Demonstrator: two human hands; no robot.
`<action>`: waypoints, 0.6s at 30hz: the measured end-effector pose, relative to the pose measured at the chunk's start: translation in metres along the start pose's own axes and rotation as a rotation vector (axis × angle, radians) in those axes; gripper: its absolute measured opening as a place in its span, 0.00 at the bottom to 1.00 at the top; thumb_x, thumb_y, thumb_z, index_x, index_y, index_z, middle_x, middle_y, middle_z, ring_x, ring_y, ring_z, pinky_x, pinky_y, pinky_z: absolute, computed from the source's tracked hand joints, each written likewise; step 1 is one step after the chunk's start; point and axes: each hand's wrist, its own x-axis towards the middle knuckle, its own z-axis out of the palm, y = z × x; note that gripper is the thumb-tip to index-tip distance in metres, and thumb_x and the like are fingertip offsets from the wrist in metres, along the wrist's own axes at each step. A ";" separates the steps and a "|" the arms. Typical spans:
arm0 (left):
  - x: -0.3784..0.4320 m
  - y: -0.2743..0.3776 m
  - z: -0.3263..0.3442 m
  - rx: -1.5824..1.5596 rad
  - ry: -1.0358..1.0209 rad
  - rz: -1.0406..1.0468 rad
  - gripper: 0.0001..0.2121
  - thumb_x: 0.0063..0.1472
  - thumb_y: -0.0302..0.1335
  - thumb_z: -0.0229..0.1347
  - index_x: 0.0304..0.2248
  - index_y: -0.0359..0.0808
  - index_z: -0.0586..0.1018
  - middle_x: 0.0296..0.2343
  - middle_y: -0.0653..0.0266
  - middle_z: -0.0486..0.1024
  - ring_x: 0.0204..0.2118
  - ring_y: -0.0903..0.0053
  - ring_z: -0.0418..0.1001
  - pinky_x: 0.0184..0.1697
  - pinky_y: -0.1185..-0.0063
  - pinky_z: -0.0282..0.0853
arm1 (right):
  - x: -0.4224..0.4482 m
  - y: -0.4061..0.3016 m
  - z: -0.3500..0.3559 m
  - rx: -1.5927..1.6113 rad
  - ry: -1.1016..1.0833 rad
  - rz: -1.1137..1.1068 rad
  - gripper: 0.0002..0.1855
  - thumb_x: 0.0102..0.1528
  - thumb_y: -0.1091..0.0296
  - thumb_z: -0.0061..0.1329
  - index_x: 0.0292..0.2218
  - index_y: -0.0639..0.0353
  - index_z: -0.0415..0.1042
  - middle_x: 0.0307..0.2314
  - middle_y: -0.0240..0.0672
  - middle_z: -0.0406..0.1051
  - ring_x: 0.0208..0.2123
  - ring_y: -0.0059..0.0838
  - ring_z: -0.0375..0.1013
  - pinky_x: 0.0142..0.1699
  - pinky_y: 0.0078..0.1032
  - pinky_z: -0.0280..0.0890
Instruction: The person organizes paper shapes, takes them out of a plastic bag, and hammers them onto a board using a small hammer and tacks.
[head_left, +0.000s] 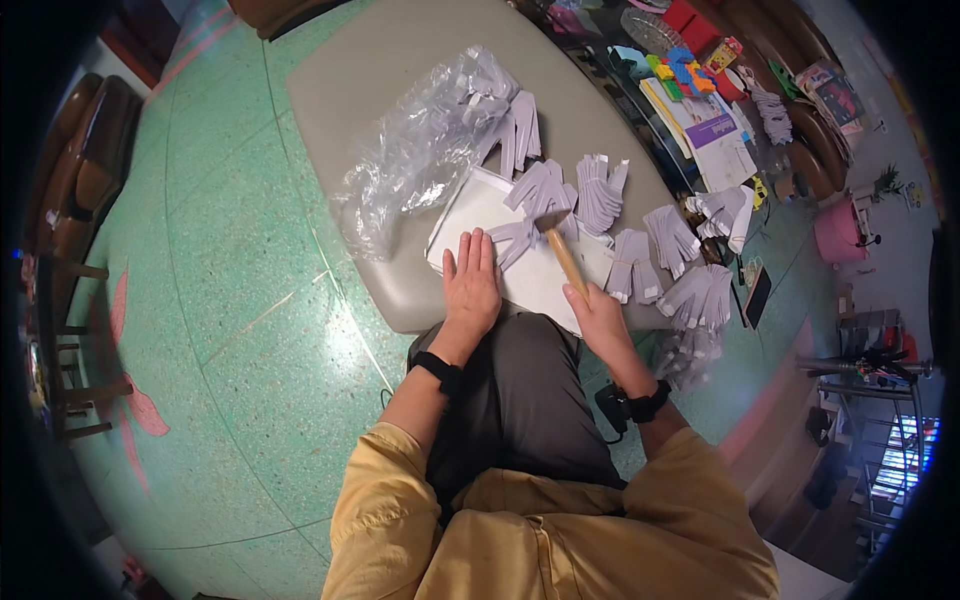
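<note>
My left hand (472, 289) lies flat on a white tray-like board (529, 289), fingers extended, beside several pale lilac strips (512, 244). It grips nothing. In my right hand (602, 322) is the wooden handle of a tool (568, 262) with a wide, dark brown head. That head rests on or just above the strips; contact cannot be made out, nor whether it is a brush. More strips (541, 187) fan out over the board's far part. Bundles of similar strips (600, 193) sit to the right, and one bundle (634, 266) has a band round its middle.
A crumpled clear plastic bag (431, 139) covers strips on the grey padded bench (360, 67). Along the right, a dark table holds toy bricks (682, 73) and papers (709, 139). More strip bundles (697, 296) line the bench's right edge. Green speckled floor (247, 225) lies left.
</note>
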 end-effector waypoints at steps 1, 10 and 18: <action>-0.001 0.001 0.001 0.016 -0.001 0.006 0.25 0.60 0.32 0.42 0.56 0.34 0.56 0.57 0.60 0.52 0.61 0.68 0.45 0.60 0.63 0.41 | 0.000 -0.009 0.001 0.007 0.035 -0.005 0.24 0.55 0.50 0.43 0.27 0.69 0.66 0.20 0.55 0.67 0.25 0.56 0.68 0.30 0.41 0.61; -0.006 -0.006 -0.001 -0.021 -0.001 0.030 0.25 0.61 0.33 0.42 0.56 0.35 0.56 0.58 0.61 0.51 0.61 0.69 0.45 0.61 0.64 0.39 | 0.011 -0.011 0.021 -0.173 0.003 -0.045 0.23 0.55 0.51 0.42 0.27 0.69 0.67 0.21 0.56 0.69 0.28 0.57 0.69 0.33 0.44 0.63; -0.012 0.004 -0.017 0.042 -0.054 0.055 0.26 0.61 0.35 0.42 0.57 0.35 0.55 0.58 0.62 0.50 0.61 0.69 0.45 0.61 0.65 0.39 | 0.008 0.019 0.038 -0.207 -0.031 -0.009 0.24 0.55 0.50 0.42 0.30 0.69 0.68 0.24 0.58 0.69 0.31 0.59 0.69 0.36 0.43 0.63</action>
